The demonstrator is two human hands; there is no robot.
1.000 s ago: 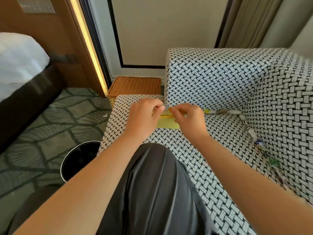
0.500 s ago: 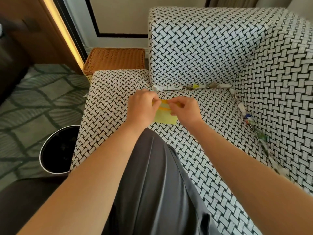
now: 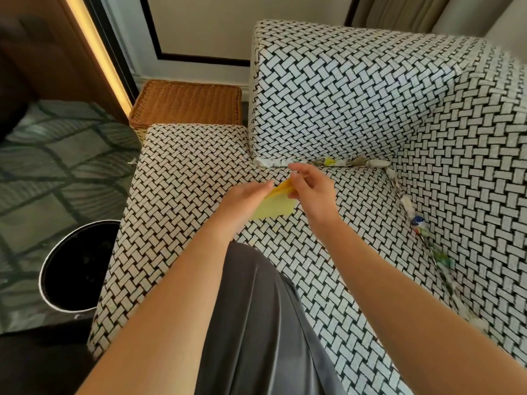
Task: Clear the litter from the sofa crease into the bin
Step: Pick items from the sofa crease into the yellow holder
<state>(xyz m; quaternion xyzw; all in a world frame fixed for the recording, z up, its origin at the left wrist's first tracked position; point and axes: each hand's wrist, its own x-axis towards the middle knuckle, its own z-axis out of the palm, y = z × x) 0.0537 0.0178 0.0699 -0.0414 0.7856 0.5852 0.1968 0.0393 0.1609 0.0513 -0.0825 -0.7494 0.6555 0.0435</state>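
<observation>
Over the seat of a sofa (image 3: 176,178) covered in black-and-white basket-weave fabric, 2 bare hands meet at a thin yellow paper sheet (image 3: 276,208). The right hand (image 3: 312,192) has its fingers curled and pinches the sheet's darker orange-yellow upper edge between thumb and fingertips. The left hand (image 3: 245,199) shows its back to the camera, fingers nearly straight, their tips on that same upper edge. The sheet runs under this hand and the thumb is hidden, so I cannot tell whether it grips the sheet or only touches it. The sheet hangs just above the seat cushion, its pale lower part sloping down toward the left.

Along 2 creases of the sofa lies litter (image 3: 353,162). The back line (image 3: 328,161) of white, grey and yellow scraps sits in the crease between the seat and the far cushion block, just beyond the right hand's fingertips. The side line (image 3: 417,223), white with blue, red and green bits, runs down the crease on the right, well apart from both hands.

A round black bin with a metal rim (image 3: 42,280) stands on the green patterned carpet (image 3: 57,166) just beside the seat's left edge, well apart from the sheet. A brown woven wicker box (image 3: 188,102) sits behind the seat by the wall. A leg in grey cloth (image 3: 256,323) shows between the forearms.
</observation>
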